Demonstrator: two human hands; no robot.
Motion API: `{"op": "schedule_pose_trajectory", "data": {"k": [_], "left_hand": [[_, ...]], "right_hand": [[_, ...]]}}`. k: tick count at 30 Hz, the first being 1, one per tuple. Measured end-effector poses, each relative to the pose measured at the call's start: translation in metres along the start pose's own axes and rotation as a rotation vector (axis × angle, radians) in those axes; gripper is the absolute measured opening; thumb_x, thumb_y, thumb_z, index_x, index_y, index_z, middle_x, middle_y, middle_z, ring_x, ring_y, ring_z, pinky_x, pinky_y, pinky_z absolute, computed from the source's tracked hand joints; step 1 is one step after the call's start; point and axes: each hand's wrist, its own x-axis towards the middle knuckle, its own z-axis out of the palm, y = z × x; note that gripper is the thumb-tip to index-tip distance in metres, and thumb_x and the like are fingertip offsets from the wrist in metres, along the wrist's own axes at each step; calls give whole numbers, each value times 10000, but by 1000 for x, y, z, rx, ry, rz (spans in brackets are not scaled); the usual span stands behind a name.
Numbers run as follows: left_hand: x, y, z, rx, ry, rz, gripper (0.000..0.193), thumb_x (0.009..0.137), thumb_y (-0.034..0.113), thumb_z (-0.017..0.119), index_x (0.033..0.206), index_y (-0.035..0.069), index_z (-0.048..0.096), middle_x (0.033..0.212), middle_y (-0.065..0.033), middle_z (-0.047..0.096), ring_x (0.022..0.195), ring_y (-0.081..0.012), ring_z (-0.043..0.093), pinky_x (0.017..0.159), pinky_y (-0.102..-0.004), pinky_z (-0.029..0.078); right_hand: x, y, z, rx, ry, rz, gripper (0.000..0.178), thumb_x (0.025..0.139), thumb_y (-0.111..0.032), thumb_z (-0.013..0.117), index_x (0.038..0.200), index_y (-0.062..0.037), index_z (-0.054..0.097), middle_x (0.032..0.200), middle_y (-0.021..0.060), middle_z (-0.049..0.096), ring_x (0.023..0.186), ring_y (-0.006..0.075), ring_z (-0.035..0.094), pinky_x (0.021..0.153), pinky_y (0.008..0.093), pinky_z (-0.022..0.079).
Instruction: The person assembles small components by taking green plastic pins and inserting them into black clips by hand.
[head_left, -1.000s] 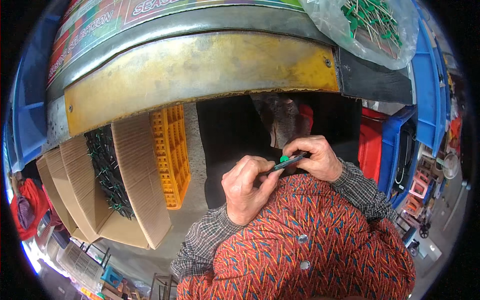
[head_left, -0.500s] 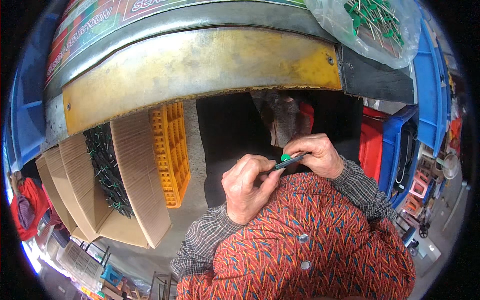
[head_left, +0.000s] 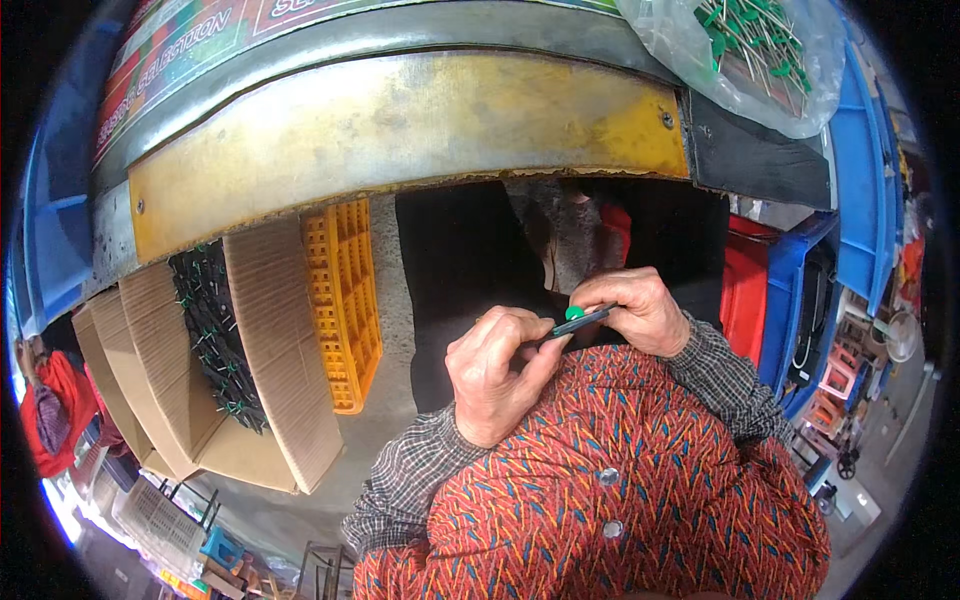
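Observation:
In front of my lap, my left hand [head_left: 495, 372] is closed, its thumb and fingers pinching one end of a thin dark strip [head_left: 586, 321]. My right hand [head_left: 636, 308] grips the other end, also between thumb and fingers. A small round green piece [head_left: 574, 313] sits at the upper side of the strip, between the two hands. Whether it is attached to the strip I cannot tell. Up at the right on the table, a clear plastic bag [head_left: 660, 35] holds many thin pale stems with green parts.
The table's metal-and-yellow front edge [head_left: 410, 120] crosses above my hands. To the left stand an open cardboard box [head_left: 285, 350] with dark bundles [head_left: 215, 340] in green ties, and a yellow plastic crate [head_left: 345, 310]. Red [head_left: 745, 280] and blue bins [head_left: 785, 310] stand at the right.
Almost nothing differs. Both hands keep their hold on the dark strip, and the whole view has shifted very slightly.

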Motion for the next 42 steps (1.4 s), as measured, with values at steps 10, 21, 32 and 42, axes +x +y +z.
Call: {"op": "schedule_pose_trajectory", "data": {"k": [10, 21, 32, 42], "left_hand": [[-2, 2, -1, 27, 3, 10, 236, 671, -11, 797, 817, -3, 611, 782, -107, 655, 661, -185, 639, 568, -264, 507], [19, 13, -11, 191, -234, 109, 392, 690, 128, 799, 1033, 27, 639, 930, -104, 667, 761, -240, 640, 695, -323, 509], [19, 15, 2, 216, -308, 241, 292, 746, 28, 738, 1019, 16, 635, 870, -147, 668, 765, -293, 669, 668, -344, 526], [21, 31, 15, 276, -236, 270, 229, 752, 27, 742, 953, 21, 633, 787, -118, 666, 675, -210, 662, 611, -291, 496]], "right_hand": [[1, -3, 0, -36, 17, -25, 158, 762, 45, 632, 919, 23, 641, 855, 139, 663, 778, 266, 668, 678, 336, 523], [4, -26, -8, -195, 23, -130, 142, 775, -16, 668, 910, 14, 636, 821, 143, 621, 748, 310, 631, 640, 374, 500], [-3, -40, -10, -352, 66, -203, 94, 814, -123, 638, 835, -32, 627, 777, 128, 588, 739, 316, 616, 641, 401, 491], [-10, -57, -25, -302, 116, -157, 167, 774, -162, 631, 783, 3, 652, 765, 156, 651, 747, 336, 648, 673, 403, 508]]}}
